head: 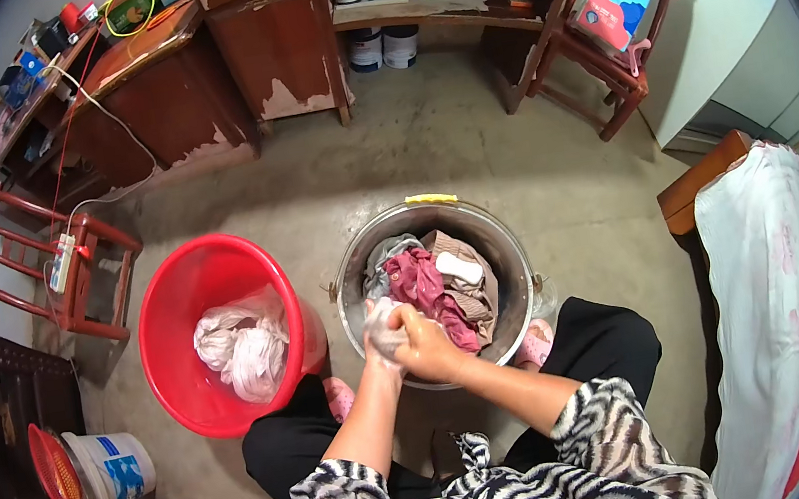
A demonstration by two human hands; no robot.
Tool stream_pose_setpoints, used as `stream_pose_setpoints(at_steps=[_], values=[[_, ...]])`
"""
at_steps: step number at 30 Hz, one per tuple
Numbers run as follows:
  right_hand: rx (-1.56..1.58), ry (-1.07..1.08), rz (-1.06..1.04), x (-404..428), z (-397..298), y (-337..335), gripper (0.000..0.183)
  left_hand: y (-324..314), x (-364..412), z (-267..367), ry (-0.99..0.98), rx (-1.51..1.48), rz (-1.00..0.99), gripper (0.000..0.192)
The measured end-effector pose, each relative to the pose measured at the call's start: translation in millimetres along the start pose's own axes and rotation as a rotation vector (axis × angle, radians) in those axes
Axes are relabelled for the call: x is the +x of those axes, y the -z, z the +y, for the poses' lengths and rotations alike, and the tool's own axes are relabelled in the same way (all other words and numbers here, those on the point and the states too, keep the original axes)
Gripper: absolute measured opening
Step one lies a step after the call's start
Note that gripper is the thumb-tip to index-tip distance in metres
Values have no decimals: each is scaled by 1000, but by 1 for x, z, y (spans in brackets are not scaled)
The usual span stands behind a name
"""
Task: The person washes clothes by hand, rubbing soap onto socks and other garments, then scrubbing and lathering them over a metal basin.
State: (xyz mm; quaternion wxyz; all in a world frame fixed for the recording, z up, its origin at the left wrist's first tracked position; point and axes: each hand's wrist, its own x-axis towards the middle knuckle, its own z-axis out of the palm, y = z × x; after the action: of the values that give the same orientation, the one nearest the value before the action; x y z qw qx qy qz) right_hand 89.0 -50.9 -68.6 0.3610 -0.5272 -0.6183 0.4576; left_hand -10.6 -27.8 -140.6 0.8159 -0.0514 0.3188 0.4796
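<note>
Both of my hands come together over the near left rim of a round metal tub (pixel 515 234). My left hand (pixel 379 339) and my right hand (pixel 423 341) grip a wet, whitish cloth (pixel 385 327) between them; suds or water show on the skin. Inside the tub lie a dark pink garment (pixel 414 278), a beige ribbed garment (pixel 477 292) and a grey cloth (pixel 382 263). A white oblong object (pixel 459 268), perhaps a soap bar or brush, rests on the beige one. To the left, a red plastic tub (pixel 154 342) holds bunched white cloth (pixel 246 349).
A wooden chair (pixel 87 260) with a power strip (pixel 62 263) stands at left. White buckets (pixel 118 472) are at lower left. Brown cabinets (pixel 275 54) line the far side. A cloth-covered bed or seat (pixel 759 278) is at right. My slippered feet flank the metal tub.
</note>
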Motion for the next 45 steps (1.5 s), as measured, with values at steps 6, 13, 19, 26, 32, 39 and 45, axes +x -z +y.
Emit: stream_pose_setpoints(at_steps=[6,13,19,26,32,39,45], values=[[-366,245,-73,-26,-46,-6,35,13,6,-18,-53,-14,-6,30],[-430,-52,235,20,14,5,26,-23,-2,-22,-131,124,214,22],[-464,1,38,1,11,-10,34,10,16,-22,-85,-45,4,23],[-444,-116,285,26,41,15,34,-22,0,-33,-123,171,273,24],[462,-453,207,21,100,47,44,-47,-21,-20,-351,223,210,26],[129,-463,-246,11,32,118,26,-42,-30,-1,-266,462,531,30],[410,-270,-109,13,-9,131,34,-30,-10,-5,-246,699,515,45]])
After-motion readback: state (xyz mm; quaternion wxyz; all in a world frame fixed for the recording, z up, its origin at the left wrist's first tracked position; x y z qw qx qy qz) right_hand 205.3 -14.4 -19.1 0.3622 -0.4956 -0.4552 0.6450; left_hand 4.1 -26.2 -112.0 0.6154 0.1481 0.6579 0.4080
